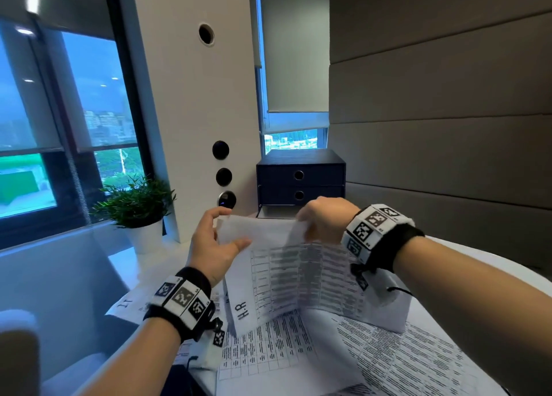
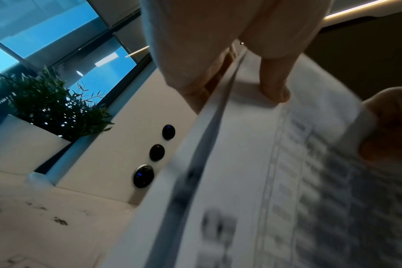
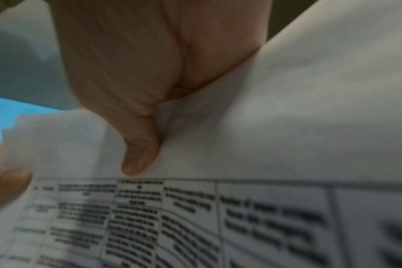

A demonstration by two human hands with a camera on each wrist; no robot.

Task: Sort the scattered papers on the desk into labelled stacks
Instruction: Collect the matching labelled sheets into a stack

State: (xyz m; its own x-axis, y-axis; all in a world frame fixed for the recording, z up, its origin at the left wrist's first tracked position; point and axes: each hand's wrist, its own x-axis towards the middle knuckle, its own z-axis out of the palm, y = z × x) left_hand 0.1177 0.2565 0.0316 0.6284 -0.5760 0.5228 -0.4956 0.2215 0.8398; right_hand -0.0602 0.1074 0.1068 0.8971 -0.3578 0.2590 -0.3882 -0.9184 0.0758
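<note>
Both hands hold up a sheaf of printed table sheets [image 1: 298, 276] above the desk; its lower left corner reads "H.R" [image 1: 242, 310]. My left hand [image 1: 230, 228] holds the sheaf's left edge, thumb [image 2: 276, 87] on the front and fingers [image 2: 193, 85] behind. My right hand [image 1: 307, 225] pinches the top edge, thumb [image 3: 138, 159] pressed on the sheet [image 3: 241, 145]. A sheet marked "I.T" [image 1: 125, 304] lies on the desk under my left wrist. More printed sheets [image 1: 388, 359] lie spread on the desk below the sheaf.
A potted plant [image 1: 137, 207] stands at the back left by the window. A dark blue drawer box [image 1: 300, 180] sits behind the hands. Beside it rises a white pillar with round buttons [image 1: 222, 174]. A padded wall closes the right side.
</note>
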